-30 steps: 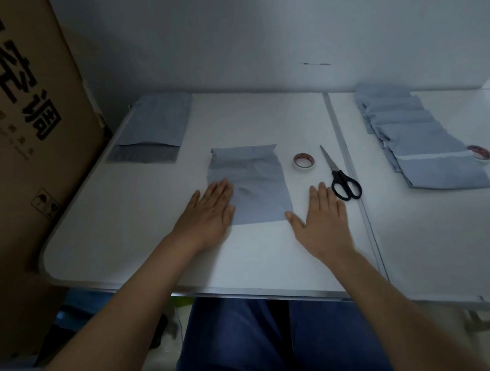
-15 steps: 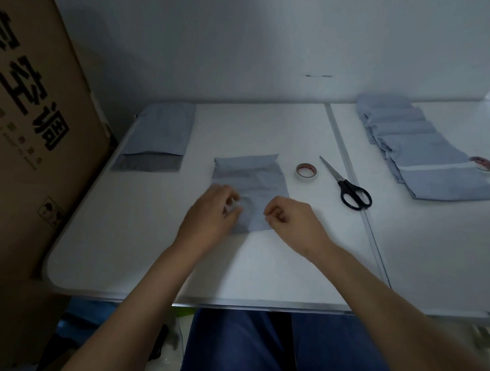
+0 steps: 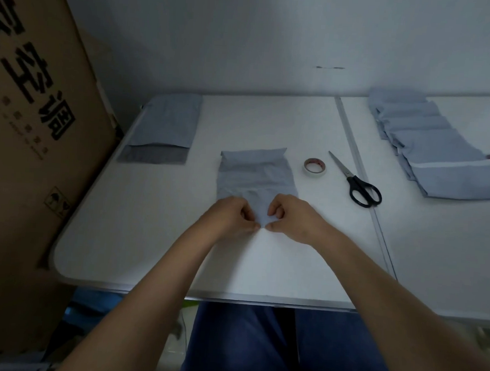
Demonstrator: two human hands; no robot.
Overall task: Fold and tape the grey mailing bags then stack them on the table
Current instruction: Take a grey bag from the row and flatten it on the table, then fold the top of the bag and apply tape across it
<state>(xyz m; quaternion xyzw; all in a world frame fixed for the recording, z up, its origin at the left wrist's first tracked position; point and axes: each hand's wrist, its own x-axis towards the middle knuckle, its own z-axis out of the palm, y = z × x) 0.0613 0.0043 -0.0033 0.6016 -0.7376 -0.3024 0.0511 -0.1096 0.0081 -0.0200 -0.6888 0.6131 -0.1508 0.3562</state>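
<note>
Left of the white tape roll [image 3: 314, 167], both hands, left hand [image 3: 230, 216] and right hand [image 3: 290, 216], apparently pinch the flat grey plastic mailing bag [image 3: 256, 174] at its near edge; its long axis runs away from them.

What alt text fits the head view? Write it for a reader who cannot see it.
Both hands, left hand and right hand, pinch the near edge of a grey mailing bag lying on a white table. A tape roll and black scissors lie to its right, with more grey bags beyond them.

Bare forearms without sleeves, left hand [image 3: 230, 216] and right hand [image 3: 292, 217] ringless, dark blue trousers [image 3: 242, 345].
</note>
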